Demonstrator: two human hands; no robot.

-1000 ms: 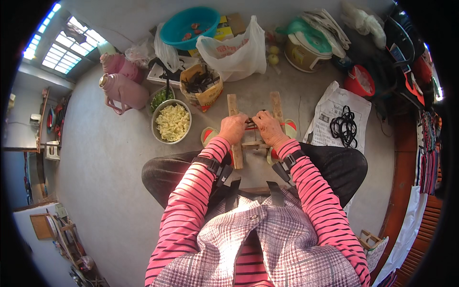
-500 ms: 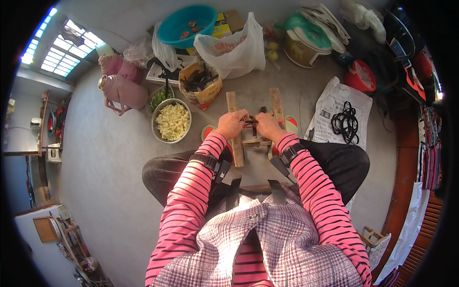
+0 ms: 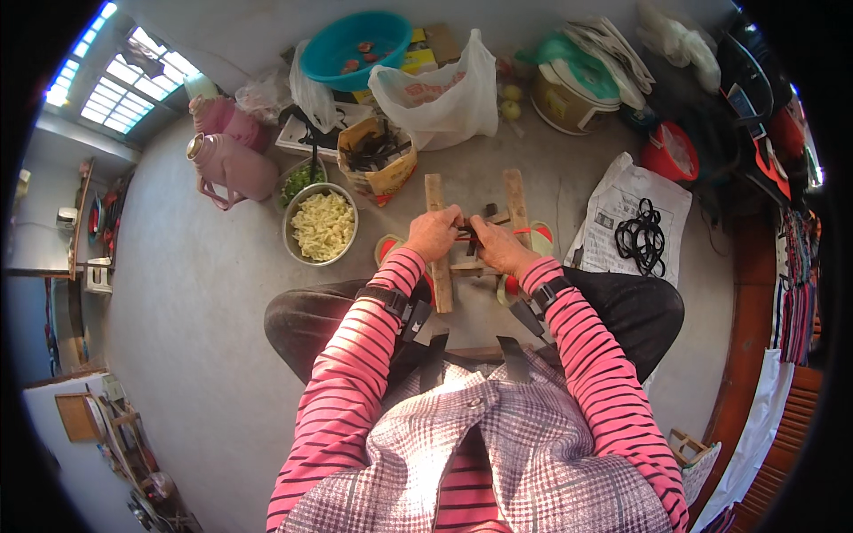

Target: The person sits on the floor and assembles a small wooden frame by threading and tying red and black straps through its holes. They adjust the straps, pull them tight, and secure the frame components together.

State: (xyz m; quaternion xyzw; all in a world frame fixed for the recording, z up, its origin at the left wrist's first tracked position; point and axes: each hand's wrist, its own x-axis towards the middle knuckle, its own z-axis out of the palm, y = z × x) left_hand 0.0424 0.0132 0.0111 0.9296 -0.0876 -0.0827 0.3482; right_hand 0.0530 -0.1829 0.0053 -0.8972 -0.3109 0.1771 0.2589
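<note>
Both hands meet over a small wooden frame (image 3: 442,289) between my feet. My left hand (image 3: 432,233) is closed, its fingertips pinching a thin black strip (image 3: 468,234). Just to the right, my right hand (image 3: 500,246) is closed on the same strip, thumb and fingers pressed together. Fingers cover much of the strip, so its full shape is hidden. A small dark block (image 3: 490,210) sits on the frame beyond my right hand. Black loops (image 3: 640,236) lie in a heap on a printed paper sheet (image 3: 607,209) to the right.
Beyond the frame stands an open carton (image 3: 391,180) of dark strips. Left of it are a bowl of pale chopped food (image 3: 322,226) and a pink thermos (image 3: 233,167). Farther back are a teal basin (image 3: 324,64), a white plastic bag (image 3: 453,98), a lidded bucket (image 3: 564,102) and a red bucket (image 3: 668,153).
My right hand has turned slightly, its fingers now reaching closer to the left hand. Both hands stay over the wooden frame with the strip. The whole view has shifted slightly.
</note>
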